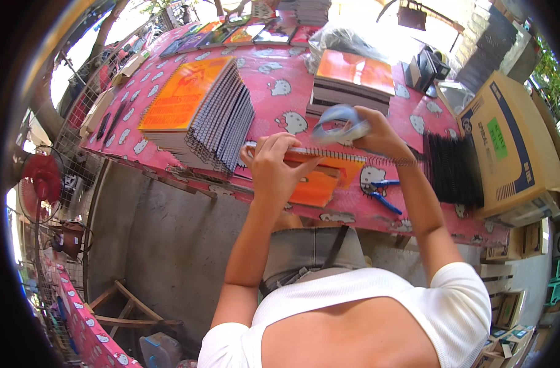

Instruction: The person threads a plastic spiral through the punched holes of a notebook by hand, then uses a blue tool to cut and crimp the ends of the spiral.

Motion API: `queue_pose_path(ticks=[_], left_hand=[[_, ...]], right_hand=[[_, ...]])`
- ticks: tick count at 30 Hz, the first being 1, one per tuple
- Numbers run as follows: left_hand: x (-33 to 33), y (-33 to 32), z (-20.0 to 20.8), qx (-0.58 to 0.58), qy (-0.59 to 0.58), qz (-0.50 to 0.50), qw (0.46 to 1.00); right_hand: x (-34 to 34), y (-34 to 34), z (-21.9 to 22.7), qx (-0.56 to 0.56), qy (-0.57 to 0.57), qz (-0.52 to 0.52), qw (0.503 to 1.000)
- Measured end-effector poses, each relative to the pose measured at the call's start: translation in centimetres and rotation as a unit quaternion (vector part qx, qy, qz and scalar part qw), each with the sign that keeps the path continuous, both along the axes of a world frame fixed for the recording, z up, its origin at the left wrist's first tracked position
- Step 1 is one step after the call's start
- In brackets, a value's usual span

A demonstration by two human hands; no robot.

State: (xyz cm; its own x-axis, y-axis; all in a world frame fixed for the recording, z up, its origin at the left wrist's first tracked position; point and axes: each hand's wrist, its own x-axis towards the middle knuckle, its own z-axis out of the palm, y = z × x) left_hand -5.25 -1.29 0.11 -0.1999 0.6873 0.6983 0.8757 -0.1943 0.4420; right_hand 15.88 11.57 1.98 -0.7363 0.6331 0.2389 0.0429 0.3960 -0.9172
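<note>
My left hand (275, 161) grips an orange-covered notebook (314, 189) by its upper edge, thumb on the near side, fingers over the top. A dark spiral binding coil (387, 161) runs along that edge, and its loose end sticks out to the right past the cover. Just above the notebook, my right hand (378, 130) is closed on a clear bluish ring, which looks like a roll of tape (336, 126) and is smeared by motion. Blue-handled pliers (385, 197) lie on the table right of the notebook.
A tall stack of spiral-bound orange notebooks (191, 113) stands left; another orange-topped stack (353, 83) is behind my right hand. Black binding coils (455, 168) lie beside a cardboard box (513, 147) at right. Several books (243, 34) line the far edge of the pink table (274, 113).
</note>
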Motion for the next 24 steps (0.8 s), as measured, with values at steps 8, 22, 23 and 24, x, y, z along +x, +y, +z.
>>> queue_pose_path(ticks=[8,22,23,24], left_hand=[[-2.0,-0.3,0.2,0.048,-0.059,0.031,0.997],[-3.7,-0.8,-1.7,0.081,-0.510,-0.182,0.837],[-3.8,-0.9,-2.1,0.075,-0.510,-0.180,0.838],[-4.1,-0.7,-2.6,0.063,-0.516,-0.168,0.838]], right_hand=[[-3.6,1.8,0.5,-0.022,0.053,0.048,0.997],[-7.0,0.9,0.6,-0.268,0.148,0.079,0.949],[-7.9,1.9,-0.1,-0.048,-0.014,0.023,0.998],[-8.4,2.7,-0.8,0.175,-0.176,-0.035,0.968]])
